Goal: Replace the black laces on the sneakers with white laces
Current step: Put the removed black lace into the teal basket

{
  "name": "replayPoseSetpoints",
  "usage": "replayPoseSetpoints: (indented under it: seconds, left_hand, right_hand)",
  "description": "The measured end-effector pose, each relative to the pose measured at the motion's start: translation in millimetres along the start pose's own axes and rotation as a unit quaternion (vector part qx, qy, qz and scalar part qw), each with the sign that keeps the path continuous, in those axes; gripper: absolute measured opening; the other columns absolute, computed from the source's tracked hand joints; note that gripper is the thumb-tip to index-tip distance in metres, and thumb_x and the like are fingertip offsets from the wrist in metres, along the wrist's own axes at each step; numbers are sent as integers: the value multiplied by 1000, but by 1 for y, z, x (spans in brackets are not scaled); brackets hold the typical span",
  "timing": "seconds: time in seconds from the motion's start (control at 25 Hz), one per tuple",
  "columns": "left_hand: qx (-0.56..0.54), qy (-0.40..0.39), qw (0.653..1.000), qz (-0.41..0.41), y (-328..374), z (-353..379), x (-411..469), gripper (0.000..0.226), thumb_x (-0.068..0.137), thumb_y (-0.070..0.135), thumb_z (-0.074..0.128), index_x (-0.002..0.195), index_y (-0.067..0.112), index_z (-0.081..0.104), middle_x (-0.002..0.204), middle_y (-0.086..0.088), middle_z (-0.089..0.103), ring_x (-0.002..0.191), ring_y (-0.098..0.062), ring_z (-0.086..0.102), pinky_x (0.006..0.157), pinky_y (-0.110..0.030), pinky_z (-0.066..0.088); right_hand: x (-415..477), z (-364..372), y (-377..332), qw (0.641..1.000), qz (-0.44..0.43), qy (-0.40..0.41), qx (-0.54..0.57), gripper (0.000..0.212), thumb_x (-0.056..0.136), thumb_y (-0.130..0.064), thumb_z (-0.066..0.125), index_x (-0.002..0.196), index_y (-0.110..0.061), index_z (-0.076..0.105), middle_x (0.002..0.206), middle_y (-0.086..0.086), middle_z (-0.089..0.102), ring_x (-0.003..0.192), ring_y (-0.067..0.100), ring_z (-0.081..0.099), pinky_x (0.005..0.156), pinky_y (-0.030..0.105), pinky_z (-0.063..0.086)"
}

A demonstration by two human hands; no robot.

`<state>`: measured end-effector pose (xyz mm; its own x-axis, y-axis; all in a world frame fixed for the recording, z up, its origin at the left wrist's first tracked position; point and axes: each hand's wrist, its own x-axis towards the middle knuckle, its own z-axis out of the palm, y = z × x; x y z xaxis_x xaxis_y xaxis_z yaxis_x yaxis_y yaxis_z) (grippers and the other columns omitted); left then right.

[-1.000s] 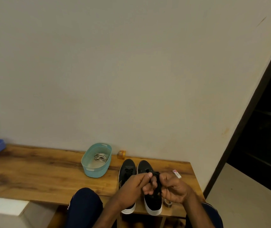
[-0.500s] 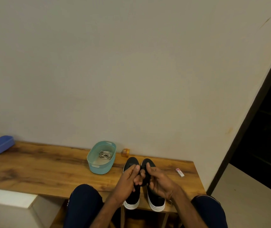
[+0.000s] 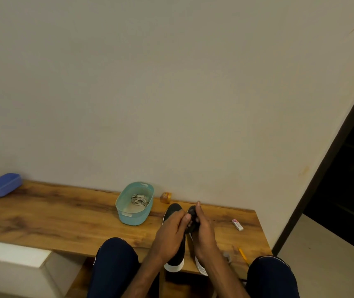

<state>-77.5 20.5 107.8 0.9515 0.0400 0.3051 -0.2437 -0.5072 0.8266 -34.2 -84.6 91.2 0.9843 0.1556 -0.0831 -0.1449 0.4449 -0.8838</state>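
Two black sneakers with white soles stand side by side on the wooden bench (image 3: 64, 220), toes toward the wall. The left sneaker (image 3: 172, 210) is half covered by my left hand (image 3: 168, 236). Of the right sneaker (image 3: 201, 270), mostly the heel shows under my right hand (image 3: 204, 233). Both hands meet above the right sneaker's front and pinch a dark bunched black lace (image 3: 191, 222) between fingers and thumbs; my right index finger points toward the wall. White laces (image 3: 138, 200) lie coiled in a teal basket (image 3: 128, 218) left of the sneakers.
A small orange object (image 3: 165, 197) sits by the wall behind the sneakers. A blue container (image 3: 3, 187) is at the far left. A pink-white eraser (image 3: 237, 224), a yellow pencil (image 3: 242, 253) and a small roll (image 3: 226, 255) lie right. My knees flank the bench edge.
Both hands, still holding the black lace bundle, have moved forward from over the sneakers' heels toward the right sneaker's toe. The camera view shifted slightly.
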Motion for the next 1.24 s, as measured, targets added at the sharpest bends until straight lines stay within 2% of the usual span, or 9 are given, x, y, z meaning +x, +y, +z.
replayPoseSetpoints:
  seconds: [0.12,0.4,0.56,0.68,0.8,0.92,1.08,1.16,1.24]
  left_hand:
    - [59,25,998,-9,-3,4,1,30,102,52,29,90,35,51,86,10,55,81,-6,55,71,-33,49]
    - [88,66,991,-72,-5,9,6,31,101,51,31,113,28,48,100,13,63,87,-3,62,75,-36,54]
    - [273,63,959,-37,-3,11,7,39,104,46,19,114,24,50,106,8,53,90,-7,52,74,-27,50]
    - [333,60,940,-38,-5,17,6,32,107,40,22,119,23,46,111,7,51,91,-5,50,72,-23,48]
    - [325,50,943,-47,-11,18,10,33,107,38,21,122,23,46,114,6,53,90,-6,52,71,-23,46]
    - [281,44,957,-52,-21,15,16,39,108,35,23,134,20,47,127,2,55,104,-10,57,82,-26,49]
    - [322,22,944,-61,-38,17,21,48,108,35,21,150,17,34,144,-1,48,124,-13,52,98,-29,47]
    - [365,12,928,-71,-48,19,22,46,109,35,21,148,17,35,141,-1,49,121,-14,51,94,-28,47]
    - [398,15,914,-81,-56,20,22,42,108,34,24,144,18,38,136,-1,49,117,-14,50,85,-27,49]
  right_hand:
    - [1,2,-1,995,73,8,63,47,87,-55,65,64,-15,61,74,8,58,78,20,60,83,38,51]
    - [7,10,-8,999,46,-5,-15,51,96,-46,54,53,-21,67,59,-4,59,60,7,61,64,23,51]
    - [14,16,-10,994,27,51,-96,45,98,-48,53,70,-14,57,62,1,52,62,12,53,57,24,46]
    - [18,22,-9,991,35,59,-114,52,97,-52,52,53,-25,53,55,-8,50,53,6,50,56,24,42]
    - [22,28,-5,995,76,41,-41,56,98,-52,52,50,-25,65,77,0,71,74,12,66,75,34,53]
    - [27,30,3,994,103,33,13,58,92,-60,51,55,-19,67,95,17,74,90,27,68,93,42,53]
    - [39,38,16,984,120,87,95,63,94,-65,44,49,-21,47,65,9,64,70,23,65,80,35,52]
    - [47,39,24,982,131,84,104,61,97,-60,42,52,-20,46,58,8,58,70,23,64,77,33,52]
    - [56,41,30,986,135,65,75,57,98,-57,44,54,-20,45,55,5,53,61,19,57,60,26,51]
